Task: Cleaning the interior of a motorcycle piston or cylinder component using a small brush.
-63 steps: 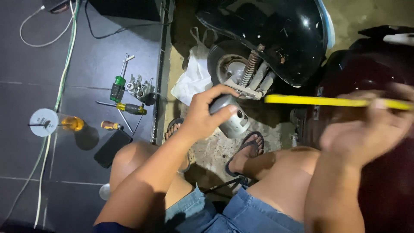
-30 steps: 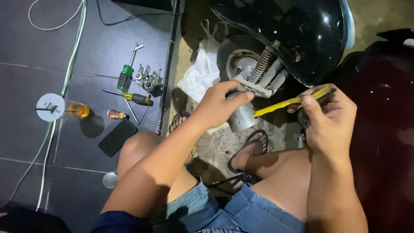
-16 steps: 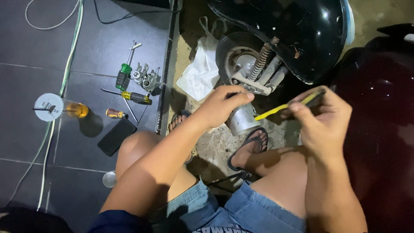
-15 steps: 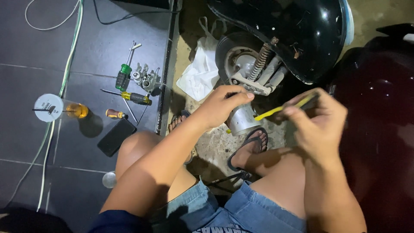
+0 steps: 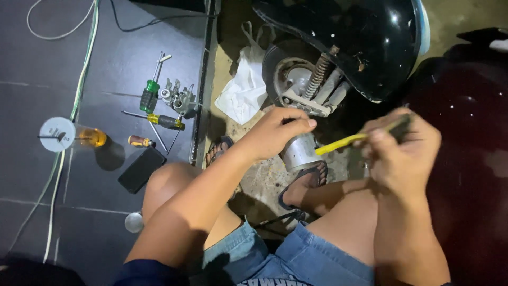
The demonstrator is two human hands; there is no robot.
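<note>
Seen from my head camera: my left hand [image 5: 275, 135], at the centre of the frame, is curled over the top of a grey metal cylinder [image 5: 299, 152], fingers bent around it and thumb stretched flat along its upper edge. My right hand [image 5: 399, 151], at centre right, is closed in a loose fist around the dark end of a yellow tape [image 5: 344, 143], which runs from the fist leftward and down to the cylinder's side. The cylinder stands between my knees, just above my sandalled foot [image 5: 304, 182].

My left hand hides most of the cylinder's top. The right hand is blurred, so the exact shape of what its fingers pinch is hard to make out. The scooter [image 5: 349, 42] above is cut off by the upper edge; only its black body, a wheel [image 5: 288, 74] and a coiled spring [image 5: 319, 74] show. The far right of the frame is dark and unclear.

I sit in denim shorts on rough concrete ground [image 5: 259, 182], with a crumpled white bag [image 5: 243, 92] lying beside the wheel. Left of a metal rail lies dark tiled floor [image 5: 106, 32]. On it are a green-handled screwdriver [image 5: 150, 92], a yellow-handled screwdriver [image 5: 159, 121], a small metal engine part [image 5: 180, 98], a short orange-handled tool [image 5: 140, 141], a dark phone [image 5: 142, 169] and a lidded cup [image 5: 71, 135] of amber drink. White and green cables [image 5: 79, 90] trail down the left side.
</note>
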